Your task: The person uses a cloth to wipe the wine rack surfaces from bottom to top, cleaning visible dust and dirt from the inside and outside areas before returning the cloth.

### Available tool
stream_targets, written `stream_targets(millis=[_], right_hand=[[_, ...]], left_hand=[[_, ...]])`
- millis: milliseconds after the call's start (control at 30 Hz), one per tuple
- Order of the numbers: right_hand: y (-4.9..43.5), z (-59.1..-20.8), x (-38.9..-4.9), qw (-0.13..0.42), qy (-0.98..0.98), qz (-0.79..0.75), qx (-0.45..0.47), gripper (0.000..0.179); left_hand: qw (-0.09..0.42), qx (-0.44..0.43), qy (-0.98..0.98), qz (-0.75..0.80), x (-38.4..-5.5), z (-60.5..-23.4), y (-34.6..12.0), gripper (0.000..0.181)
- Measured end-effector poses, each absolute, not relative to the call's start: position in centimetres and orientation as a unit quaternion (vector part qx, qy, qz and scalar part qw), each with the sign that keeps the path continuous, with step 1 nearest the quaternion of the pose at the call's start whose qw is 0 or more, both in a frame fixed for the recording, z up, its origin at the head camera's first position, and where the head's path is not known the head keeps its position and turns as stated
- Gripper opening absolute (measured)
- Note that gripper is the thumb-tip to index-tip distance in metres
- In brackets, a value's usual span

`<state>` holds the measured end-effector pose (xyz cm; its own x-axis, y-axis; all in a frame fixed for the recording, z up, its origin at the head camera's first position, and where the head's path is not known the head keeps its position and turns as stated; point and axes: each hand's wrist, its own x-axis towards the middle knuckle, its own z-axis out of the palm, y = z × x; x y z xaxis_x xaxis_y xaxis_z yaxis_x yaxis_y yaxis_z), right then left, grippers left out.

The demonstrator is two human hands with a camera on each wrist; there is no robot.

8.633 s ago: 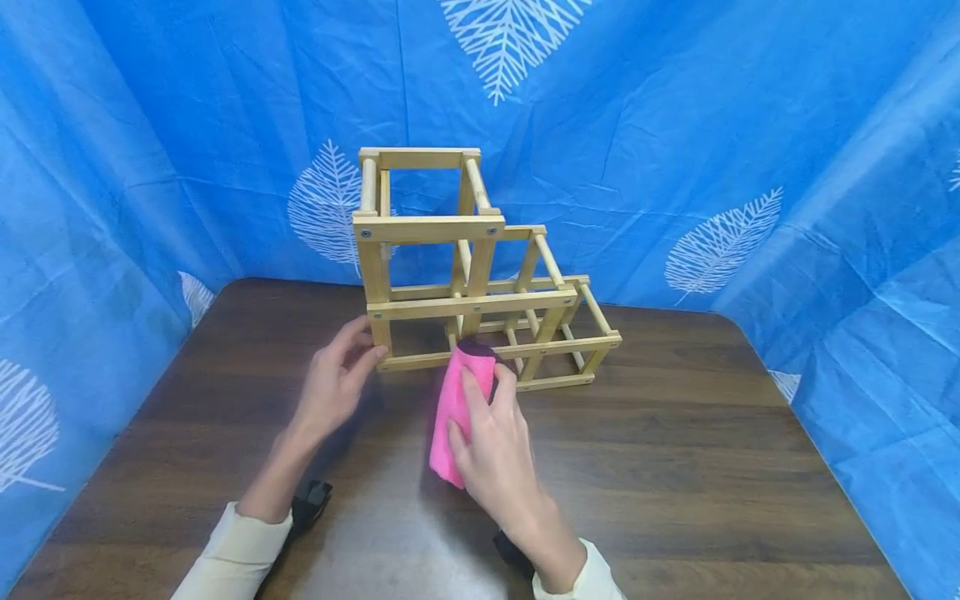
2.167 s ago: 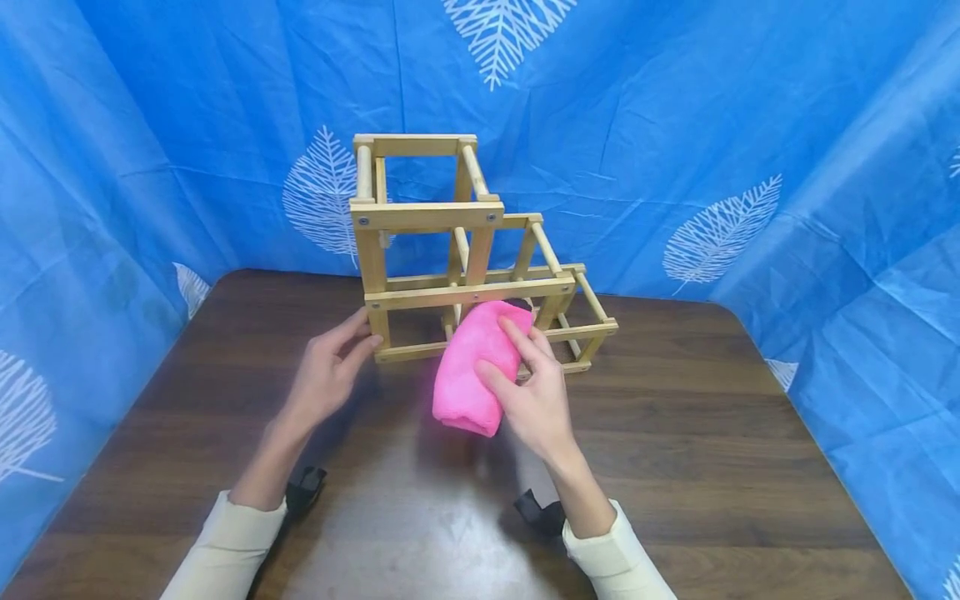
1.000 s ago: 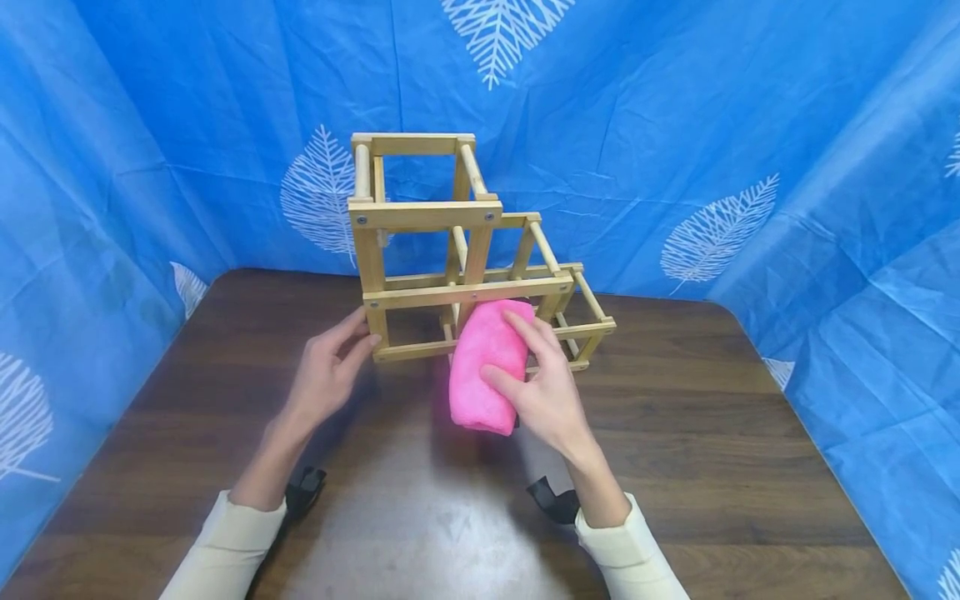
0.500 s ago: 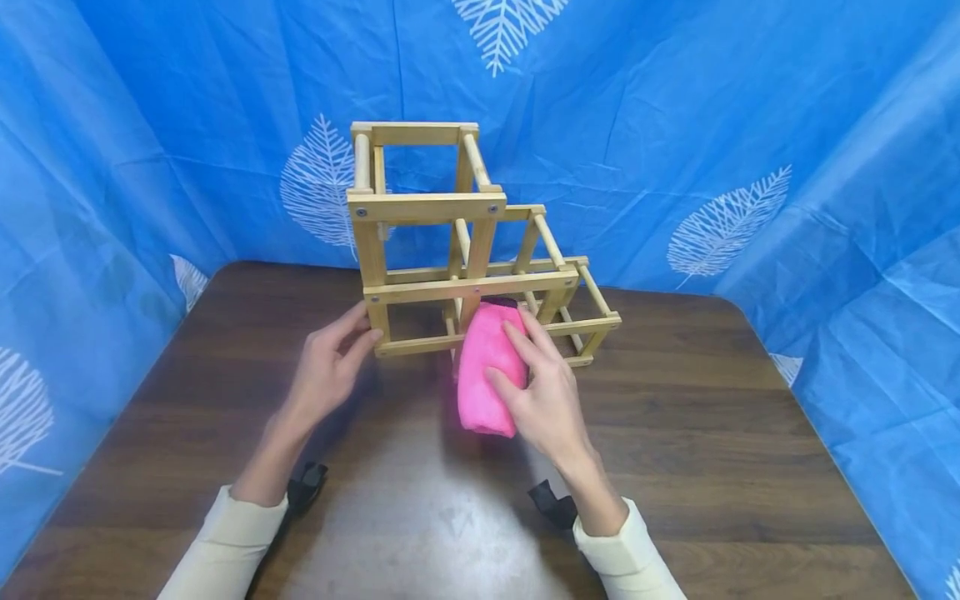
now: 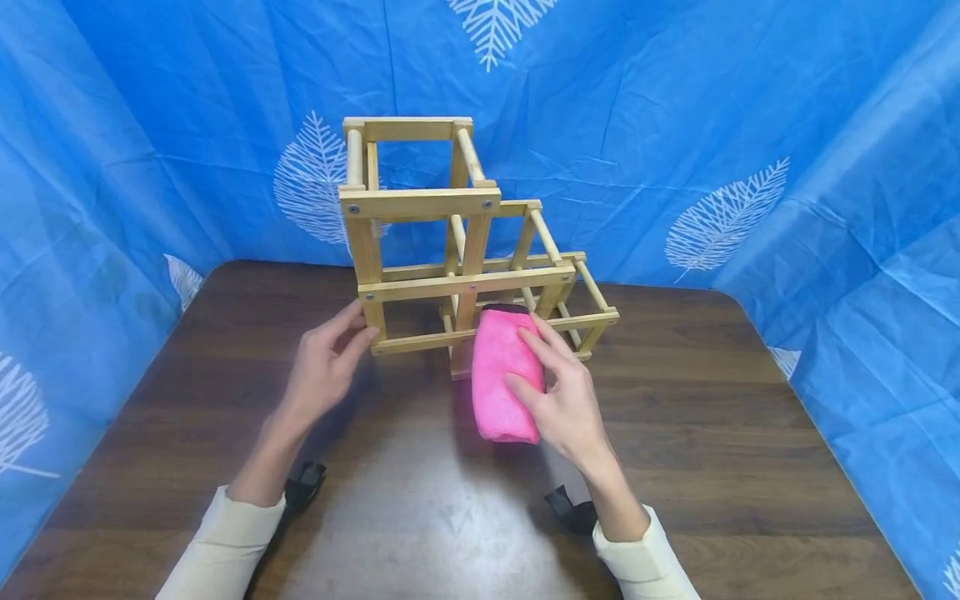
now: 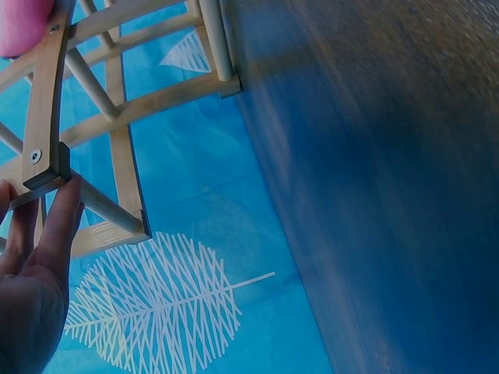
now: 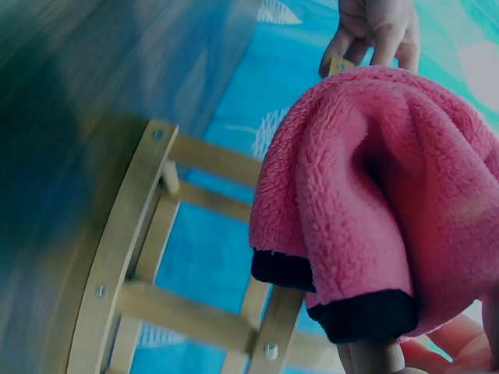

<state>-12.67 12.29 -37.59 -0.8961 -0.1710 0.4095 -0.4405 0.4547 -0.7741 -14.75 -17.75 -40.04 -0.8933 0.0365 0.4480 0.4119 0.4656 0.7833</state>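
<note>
A stepped wooden rack (image 5: 420, 204) of slats and round dowels stands on the table, tallest at the left. My left hand (image 5: 322, 367) pinches its lower left corner post; the left wrist view shows thumb and fingers at the end of a screwed slat (image 6: 47, 109). A folded pink fleecy cloth (image 5: 506, 383) with dark edging is gripped in my right hand (image 5: 566, 400), thumb on the near side. The cloth overlaps the rack's lower front rail, right of the middle post. Up close in the right wrist view, the cloth (image 7: 351, 187) bunches in thick folds, hiding most of that hand.
The dark wood-grain table (image 5: 712, 450) spreads to both sides and in front of the rack. Blue fabric (image 5: 615, 100) with white leaf prints hangs close behind and at both sides. Black straps (image 5: 573, 510) sit at my wrists beside cream sleeves (image 5: 648, 558).
My right hand has carried the pink cloth rightward along the rack's lower front, uncovering the middle post's foot. My left hand keeps its hold on the corner.
</note>
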Motion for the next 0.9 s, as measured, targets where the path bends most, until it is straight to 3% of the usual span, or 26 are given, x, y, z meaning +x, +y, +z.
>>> stream_targets(millis=[333, 900], right_hand=[[18.9, -38.1, -11.9, 0.169, -0.871, 0.452, 0.091, 0.056], [18.9, -41.8, -15.1, 0.061, -0.957, 0.283, 0.025, 0.060]], left_hand=[[0.190, -0.137, -0.836, -0.496, -14.8, -39.9, -17.7, 0.046], [0.185, -0.134, -0.838, -0.496, -15.1, -40.3, -18.0, 0.047]])
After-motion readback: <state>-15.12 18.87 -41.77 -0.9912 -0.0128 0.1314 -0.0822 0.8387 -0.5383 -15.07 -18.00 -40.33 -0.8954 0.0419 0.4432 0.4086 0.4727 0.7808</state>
